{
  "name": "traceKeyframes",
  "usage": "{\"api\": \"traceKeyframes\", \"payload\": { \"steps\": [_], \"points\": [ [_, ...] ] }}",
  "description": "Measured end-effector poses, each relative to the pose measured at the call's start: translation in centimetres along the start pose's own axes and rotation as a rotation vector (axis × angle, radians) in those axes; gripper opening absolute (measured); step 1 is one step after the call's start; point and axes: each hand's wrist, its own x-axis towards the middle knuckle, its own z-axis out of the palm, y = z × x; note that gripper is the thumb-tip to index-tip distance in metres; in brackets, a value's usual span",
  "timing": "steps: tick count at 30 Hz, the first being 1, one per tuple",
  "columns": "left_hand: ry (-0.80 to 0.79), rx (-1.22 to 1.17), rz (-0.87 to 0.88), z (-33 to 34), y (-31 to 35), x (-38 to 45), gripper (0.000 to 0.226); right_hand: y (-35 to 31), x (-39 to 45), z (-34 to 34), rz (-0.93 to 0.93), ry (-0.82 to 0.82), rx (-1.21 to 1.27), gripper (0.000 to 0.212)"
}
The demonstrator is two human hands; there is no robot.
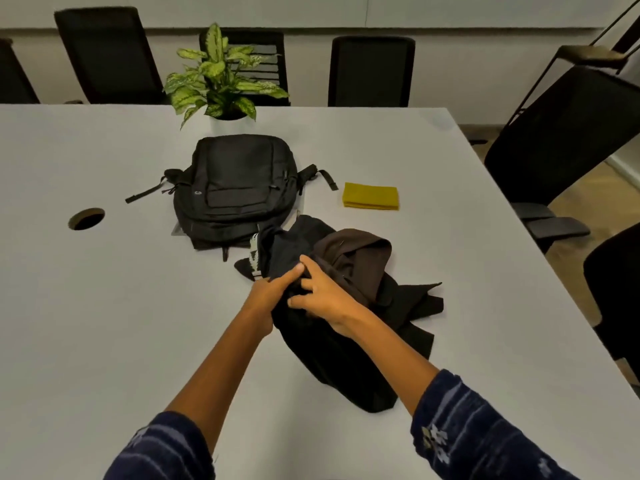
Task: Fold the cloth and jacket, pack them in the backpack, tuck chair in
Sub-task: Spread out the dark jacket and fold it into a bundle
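Observation:
A dark jacket [349, 362] with a brown lining lies crumpled on the white table [104, 306], just in front of me. My left hand [268, 294] grips its left edge. My right hand [323, 299] rests on top of it with the fingers curled into the fabric. A yellow cloth [370, 196] lies folded flat to the right of the black backpack [235, 188]. The backpack lies flat and appears zipped shut, beyond the jacket, which touches its near corner.
A potted plant [221, 84] stands behind the backpack. A round cable hole [86, 218] is at the table's left. Black office chairs [370, 71] line the far side, and one chair [561, 133] stands pulled out and tilted at the right edge.

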Motion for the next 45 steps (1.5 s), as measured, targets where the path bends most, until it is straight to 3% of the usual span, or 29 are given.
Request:
{"api": "traceKeyframes", "payload": {
  "steps": [2,4,7,9,11,14,18,21,22,24,26,28,29,32,35,40,42,43,45],
  "points": [
    [0.097,-0.036,0.0,-1.2,-1.0,0.1,0.047,1.4,-0.1,0.4,0.025,-0.058,0.143,0.089],
    [0.186,-0.089,0.016,-2.0,-1.8,0.2,0.042,2.9,-0.5,0.5,-0.011,-0.061,0.114,0.087],
    [0.195,-0.381,0.044,-3.7,-2.8,-0.3,0.038,5.7,-1.0,-0.3,-0.108,-0.009,-0.341,0.083],
    [0.194,-0.6,0.027,-5.5,-3.9,-0.7,0.037,8.8,-1.3,-1.1,-0.033,0.001,-0.771,0.079],
    [0.257,-0.683,-0.002,-7.5,-5.3,-0.8,0.041,11.9,-1.8,-1.6,0.097,-0.044,-1.032,0.078],
    [0.425,-0.596,-0.16,-9.5,-7.4,-0.5,0.049,15.5,-2.5,-1.5,0.201,-0.155,-1.117,0.07],
    [0.58,-0.353,-0.324,-10.4,-9.1,-0.7,0.053,17.7,-3.1,0.0,0.152,-0.215,-1.259,0.062],
    [0.649,-0.218,-0.359,-11.0,-10.5,-0.6,0.054,18.1,-3.0,0.7,0.151,-0.264,-1.131,0.053],
    [0.663,-0.177,-0.364,-11.3,-10.8,-0.5,0.054,17.5,-2.7,0.5,0.141,-0.164,-0.986,0.045],
    [0.681,-0.059,-0.355,-11.9,-11.4,-0.2,0.053,15.5,-1.6,-0.3,0.115,0.221,-0.599,0.032],
    [0.702,0.13,-0.3,-12.0,-11.8,-0.1,0.05,13.0,0.3,-2.1,0.119,0.604,-0.08,0.039],
    [0.717,0.354,-0.225,-11.8,-11.9,-0.5,0.046,10.7,2.3,-4.7,0.153,0.749,0.33,0.052],
    [0.722,0.451,-0.186,-11.7,-11.9,-0.7,0.044,9.9,3.3,-6.1,0.161,0.745,0.407,0.053],
    [0.705,0.655,-0.107,-12.0,-11.9,-0.8,0.037,8.1,5.2,-9.1,0.184,0.65,0.378,0.039],
    [0.656,0.823,-0.074,-12.8,-12.1,-0.5,0.032,6.2,5.9,-9.9,0.226,0.574,0.402,0.051],
    [0.672,1.014,0.067,-12.0,-11.8,-0.5,0.032,0.5,8.2,-6.6,-0.078,0.442,0.305,0.033],
    [0.614,1.082,0.142,-11.2,-11.4,-0.3,0.028,0.0,9.8,-6.2,-0.11,0.583,0.03,0.017],
    [0.56,1.097,0.179,-10.8,-11.2,-0.2,0.026,0.6,10.7,-6.7,-0.037,0.702,-0.188,0.018],
    [0.443,1.134,0.264,-10.3,-11.2,0.0,0.024,2.7,11.4,-8.4,0.363,0.774,-0.484,0.046]
  ]
}}
